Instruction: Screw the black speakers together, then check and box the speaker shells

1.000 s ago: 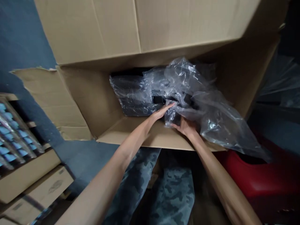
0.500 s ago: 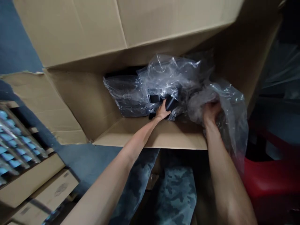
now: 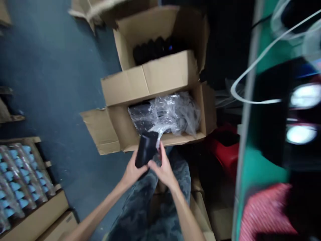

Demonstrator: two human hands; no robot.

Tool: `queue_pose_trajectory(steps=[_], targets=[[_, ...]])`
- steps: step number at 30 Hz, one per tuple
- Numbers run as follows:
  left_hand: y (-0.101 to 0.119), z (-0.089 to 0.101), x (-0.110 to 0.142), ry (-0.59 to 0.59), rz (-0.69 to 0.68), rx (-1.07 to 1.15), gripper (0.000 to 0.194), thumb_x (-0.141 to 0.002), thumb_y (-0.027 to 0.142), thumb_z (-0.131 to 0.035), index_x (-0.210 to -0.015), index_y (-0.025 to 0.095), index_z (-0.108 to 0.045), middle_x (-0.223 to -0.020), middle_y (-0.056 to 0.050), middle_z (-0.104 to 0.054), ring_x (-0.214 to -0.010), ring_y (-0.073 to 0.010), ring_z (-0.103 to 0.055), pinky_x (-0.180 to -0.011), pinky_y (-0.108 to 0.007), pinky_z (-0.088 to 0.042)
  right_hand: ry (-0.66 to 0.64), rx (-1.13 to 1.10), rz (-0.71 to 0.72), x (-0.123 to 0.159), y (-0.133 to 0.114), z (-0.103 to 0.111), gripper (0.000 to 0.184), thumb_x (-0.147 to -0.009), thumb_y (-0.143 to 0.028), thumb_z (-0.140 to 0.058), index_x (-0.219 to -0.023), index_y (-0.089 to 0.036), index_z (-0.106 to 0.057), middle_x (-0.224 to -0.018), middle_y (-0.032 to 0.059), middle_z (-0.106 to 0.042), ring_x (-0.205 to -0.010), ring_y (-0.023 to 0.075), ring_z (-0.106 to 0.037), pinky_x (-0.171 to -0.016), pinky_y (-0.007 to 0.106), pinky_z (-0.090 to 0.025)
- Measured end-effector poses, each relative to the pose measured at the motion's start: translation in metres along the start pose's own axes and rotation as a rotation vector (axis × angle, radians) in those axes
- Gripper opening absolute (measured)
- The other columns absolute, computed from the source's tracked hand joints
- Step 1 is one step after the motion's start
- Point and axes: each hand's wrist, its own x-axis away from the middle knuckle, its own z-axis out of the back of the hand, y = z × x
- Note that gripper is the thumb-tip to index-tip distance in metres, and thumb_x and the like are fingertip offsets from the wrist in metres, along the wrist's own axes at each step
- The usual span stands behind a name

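A smooth black block-shaped part (image 3: 147,149), whose exact kind I cannot make out, is up in front of me, above the near edge of the open cardboard box (image 3: 127,129). My left hand (image 3: 134,170) grips it along its left and lower side. My right hand (image 3: 162,167) is closed at its lower right, thumb against the part and fingers partly hidden behind it. A strip of clear plastic (image 3: 159,129) runs up from behind the part toward the box. Inside lie crumpled clear plastic bags (image 3: 175,112) with dark things under them.
Behind stands a second cardboard box (image 3: 150,25) holding several black pieces (image 3: 152,50). To the right are a green-topped table (image 3: 263,164), a white cable (image 3: 250,68) and a red object (image 3: 225,150). Pale blue pieces (image 3: 21,177) in wrapped rows sit at lower left.
Both hands have come out of the box toward my body, the black part now lifted between them. My right hand has left the plastic bag. The view has drawn back, showing the second box and table.
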Motion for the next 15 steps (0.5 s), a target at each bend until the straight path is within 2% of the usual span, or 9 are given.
queue_pose_trajectory(steps=[1,2,5,7,9,11,13,15], targets=[[0.018,0.004,0.042,-0.059,-0.033,0.035,0.097,-0.068,0.048,-0.086,-0.154,0.02,-0.05,-0.152,-0.017,-0.062,-0.143,-0.042,-0.057,-0.123,-0.058,-0.041,0.06,-0.16,0.009,0.04,-0.018,-0.009,0.11,-0.094,-0.057,-0.075,-0.174,-0.028,-0.006,-0.174,0.0068,-0.031,-0.159,0.0251,-0.04,-0.129,0.043,-0.04],[0.035,0.006,0.081,-0.132,-0.055,0.073,0.098,-0.071,0.047,-0.087,-0.158,0.023,-0.048,-0.158,-0.016,-0.058,-0.149,-0.0411,-0.052,-0.127,-0.057,-0.037,0.132,-0.282,0.011,0.079,-0.034,-0.012,0.113,-0.09,-0.057,-0.079,-0.174,-0.03,-0.009,-0.175,0.0066,-0.03,-0.159,0.0281,-0.039,-0.131,0.047,-0.037],[0.083,-0.001,0.171,-0.356,-0.11,0.264,0.084,-0.081,0.046,-0.085,-0.158,0.036,-0.051,-0.167,-0.009,-0.05,-0.158,-0.0376,-0.042,-0.132,-0.052,-0.031,0.317,-0.43,0.016,0.175,-0.073,-0.001,0.098,-0.089,-0.057,-0.08,-0.17,-0.036,-0.029,-0.173,0.0021,-0.034,-0.159,0.0311,-0.039,-0.133,0.052,-0.034],[0.114,-0.012,0.21,-0.484,-0.159,0.403,0.076,-0.086,0.048,-0.082,-0.156,0.041,-0.052,-0.164,-0.008,-0.053,-0.155,-0.0376,-0.046,-0.129,-0.052,-0.037,0.384,-0.445,0.076,0.224,-0.095,0.016,0.086,-0.088,-0.058,-0.08,-0.164,-0.041,-0.043,-0.17,-0.002,-0.04,-0.159,0.0311,-0.039,-0.133,0.052,-0.034],[0.145,-0.028,0.241,-0.587,-0.223,0.472,0.079,-0.084,0.049,-0.084,-0.156,0.041,-0.051,-0.158,-0.009,-0.056,-0.148,-0.0395,-0.054,-0.122,-0.053,-0.045,0.495,-0.415,0.158,0.268,-0.114,0.034,0.08,-0.087,-0.061,-0.079,-0.16,-0.042,-0.05,-0.168,-0.0034,-0.043,-0.159,0.0311,-0.038,-0.135,0.052,-0.031],[0.175,-0.046,0.27,-0.695,-0.277,0.468,0.085,-0.079,0.046,-0.09,-0.155,0.04,-0.052,-0.154,-0.01,-0.06,-0.143,-0.0396,-0.058,-0.12,-0.052,-0.047,0.653,-0.367,0.231,0.316,-0.125,0.056,0.075,-0.091,-0.064,-0.072,-0.159,-0.042,-0.051,-0.167,-0.0042,-0.043,-0.159,0.0298,-0.038,-0.135,0.051,-0.03],[0.201,-0.061,0.299,-0.824,-0.267,0.472,0.082,-0.077,0.047,-0.09,-0.152,0.04,-0.056,-0.152,-0.008,-0.064,-0.143,-0.0384,-0.059,-0.121,-0.05,-0.046,0.833,-0.289,0.301,0.381,-0.121,0.083,0.068,-0.095,-0.066,-0.064,-0.159,-0.045,-0.051,-0.162,-0.0067,-0.05,-0.156,0.0284,-0.043,-0.13,0.052,-0.038],[0.224,-0.07,0.327,-0.962,-0.153,0.512,0.071,-0.079,0.053,-0.085,-0.145,0.038,-0.065,-0.146,-0.006,-0.07,-0.14,-0.0388,-0.061,-0.12,-0.051,-0.048,0.999,-0.196,0.365,0.471,-0.095,0.112,0.067,-0.093,-0.07,-0.06,-0.156,-0.048,-0.053,-0.153,-0.0091,-0.059,-0.155,0.0288,-0.046,-0.124,0.058,-0.044]])
